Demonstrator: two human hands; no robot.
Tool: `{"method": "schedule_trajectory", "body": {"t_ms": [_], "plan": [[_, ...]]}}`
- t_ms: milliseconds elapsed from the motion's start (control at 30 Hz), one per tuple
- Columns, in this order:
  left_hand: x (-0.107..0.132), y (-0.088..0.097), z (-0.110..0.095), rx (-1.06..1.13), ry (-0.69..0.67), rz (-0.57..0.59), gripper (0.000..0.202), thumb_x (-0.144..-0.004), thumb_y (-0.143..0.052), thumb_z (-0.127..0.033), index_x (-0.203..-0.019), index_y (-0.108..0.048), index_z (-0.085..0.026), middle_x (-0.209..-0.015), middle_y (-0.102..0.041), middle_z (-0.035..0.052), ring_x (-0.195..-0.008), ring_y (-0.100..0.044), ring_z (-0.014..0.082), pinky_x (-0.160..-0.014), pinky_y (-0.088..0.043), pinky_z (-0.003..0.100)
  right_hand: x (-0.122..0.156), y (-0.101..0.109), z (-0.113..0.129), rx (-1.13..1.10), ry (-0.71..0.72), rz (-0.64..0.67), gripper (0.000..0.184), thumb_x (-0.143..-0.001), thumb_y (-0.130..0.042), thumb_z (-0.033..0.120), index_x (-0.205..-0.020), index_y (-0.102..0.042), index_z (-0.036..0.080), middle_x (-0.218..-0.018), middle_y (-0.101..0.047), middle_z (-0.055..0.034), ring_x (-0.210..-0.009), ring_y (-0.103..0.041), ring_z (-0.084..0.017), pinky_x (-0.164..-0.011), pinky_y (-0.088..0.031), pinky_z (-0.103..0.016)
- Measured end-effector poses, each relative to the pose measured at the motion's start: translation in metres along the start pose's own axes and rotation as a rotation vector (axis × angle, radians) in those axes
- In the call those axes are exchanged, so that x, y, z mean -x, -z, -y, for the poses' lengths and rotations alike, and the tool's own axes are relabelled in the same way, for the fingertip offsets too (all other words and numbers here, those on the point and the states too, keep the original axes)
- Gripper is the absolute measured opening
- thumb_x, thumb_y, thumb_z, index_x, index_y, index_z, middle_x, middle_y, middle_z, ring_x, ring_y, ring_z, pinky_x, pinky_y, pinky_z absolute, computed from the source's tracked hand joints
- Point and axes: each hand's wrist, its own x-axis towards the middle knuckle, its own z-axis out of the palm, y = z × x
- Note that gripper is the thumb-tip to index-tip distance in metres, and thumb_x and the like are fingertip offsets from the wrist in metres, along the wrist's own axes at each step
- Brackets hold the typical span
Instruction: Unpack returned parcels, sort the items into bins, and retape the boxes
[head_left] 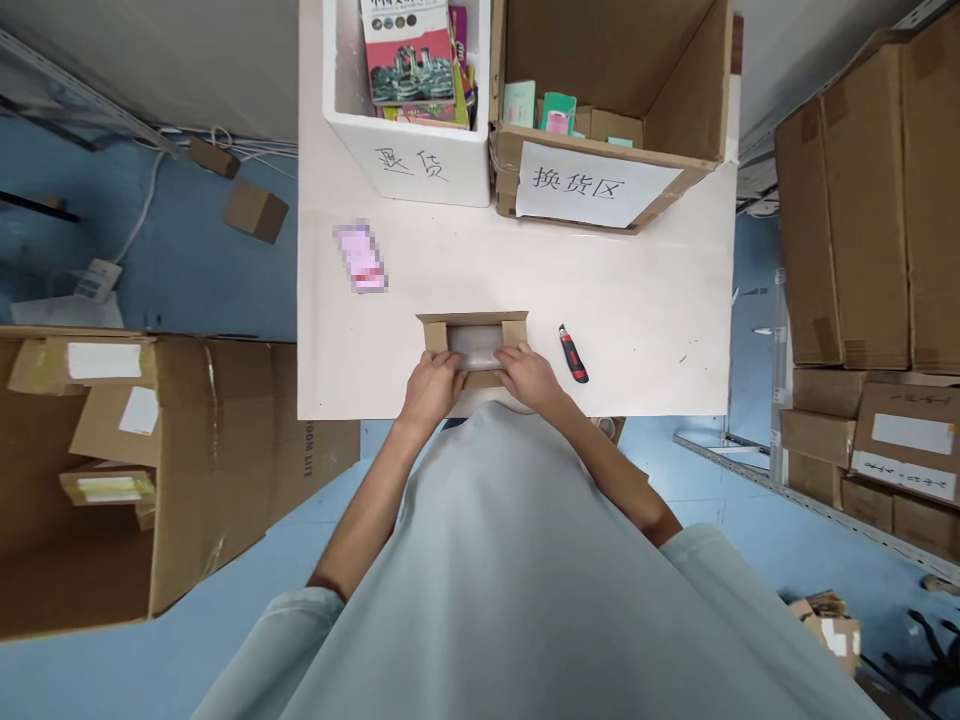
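A small open cardboard box [472,322] lies near the front edge of the white table [645,300], its flaps spread. Inside it shows a pale item wrapped in clear film [474,343]. My left hand [433,386] grips the box's near left side, fingers curled over the edge onto the wrapped item. My right hand [529,372] is closed on the near right side in the same way. A red and black utility knife [574,353] lies on the table just right of my right hand.
A white foam bin [409,160] with books and a labelled cardboard box [600,185] stand at the table's back. A pink blurred item [361,257] lies left of centre. Large cartons stand on the floor at left [195,460] and are stacked at right [870,200].
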Motion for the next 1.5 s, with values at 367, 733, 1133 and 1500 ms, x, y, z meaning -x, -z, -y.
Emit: {"method": "schedule_trajectory", "body": {"t_ms": [367, 733, 1133, 1500], "plan": [[0.029, 0.037, 0.015, 0.009, 0.059, -0.135, 0.037, -0.106, -0.057, -0.04, -0.13, -0.082, -0.026, -0.133, -0.081, 0.0134, -0.127, -0.058, 0.0432, -0.119, -0.049, 0.062, 0.051, 0.01, -0.023, -0.146, -0.187, -0.17, 0.049, -0.113, -0.071, 0.042, -0.16, -0.071, 0.028, -0.167, -0.068, -0.0081, -0.132, -0.066, -0.04, -0.117, -0.061, -0.06], [0.031, 0.042, 0.056, 0.093, 0.196, -0.26, 0.04, -0.102, -0.063, -0.048, -0.127, -0.083, -0.025, -0.131, -0.082, 0.0135, -0.124, -0.067, 0.0362, -0.111, -0.06, 0.054, 0.063, -0.006, -0.05, -0.213, -0.277, -0.294, 0.056, -0.106, -0.08, 0.055, -0.153, -0.075, 0.025, -0.16, -0.072, -0.0143, -0.144, -0.065, -0.042, -0.127, -0.054, -0.067], [-0.038, -0.016, -0.025, -0.107, -0.083, 0.137, 0.025, -0.09, -0.076, -0.02, -0.114, -0.084, -0.02, -0.124, -0.077, 0.0236, -0.135, -0.057, 0.0512, -0.123, -0.041, 0.069, 0.044, -0.003, -0.041, -0.114, -0.196, -0.185, 0.058, -0.097, -0.092, 0.036, -0.151, -0.074, 0.022, -0.169, -0.063, -0.0197, -0.165, -0.046, -0.046, -0.134, -0.044, -0.069], [-0.089, -0.013, -0.031, -0.716, -0.363, 0.533, 0.032, -0.097, -0.064, -0.017, -0.12, -0.084, -0.008, -0.127, -0.082, 0.0272, -0.131, -0.072, 0.0424, -0.118, -0.052, 0.054, 0.047, 0.0, -0.034, -0.007, -0.176, -0.127, 0.059, -0.1, -0.088, 0.029, -0.155, -0.071, 0.013, -0.177, -0.055, -0.0229, -0.17, -0.041, -0.044, -0.134, -0.044, -0.062]]}}
